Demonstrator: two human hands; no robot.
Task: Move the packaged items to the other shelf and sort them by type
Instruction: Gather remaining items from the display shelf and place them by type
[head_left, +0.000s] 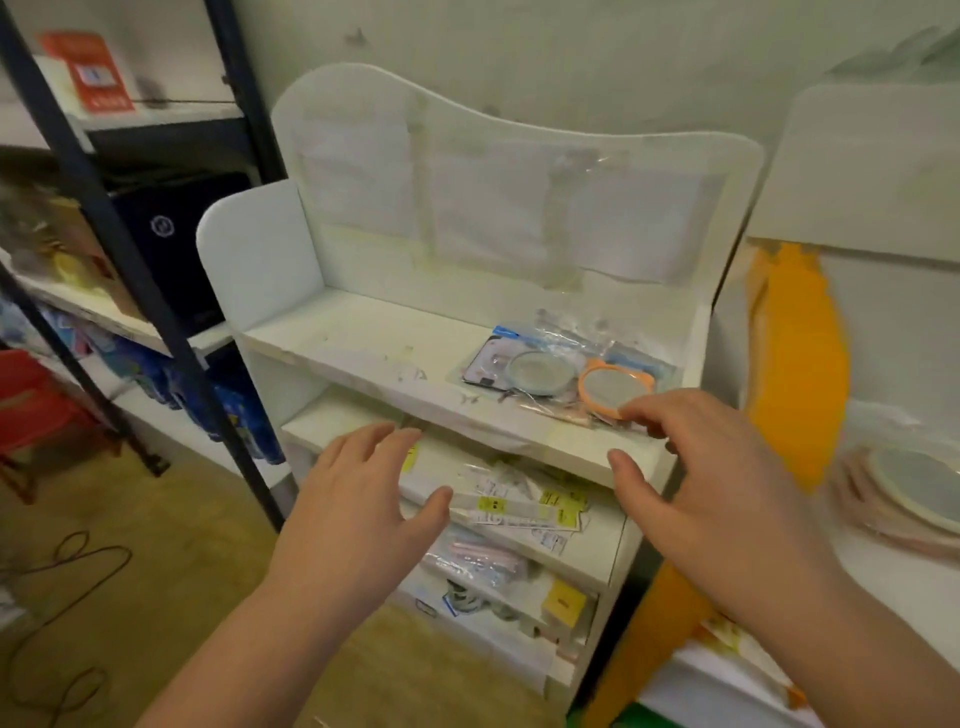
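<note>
both my hands are empty, fingers spread: my left hand (358, 493) hovers over the middle shelf (582, 551), my right hand (722, 478) by the orange mirror (605, 387) in the packets (545, 364) on the top shelf (363, 338). the wrap looks slick; a hasty grab could slide that pile off the edge.

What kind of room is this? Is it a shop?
Probably a shop's stockroom. A white display shelf holds bagged little mirrors, packets with yellow price tags lie below, and a dark metal rack stands alongside.
</note>
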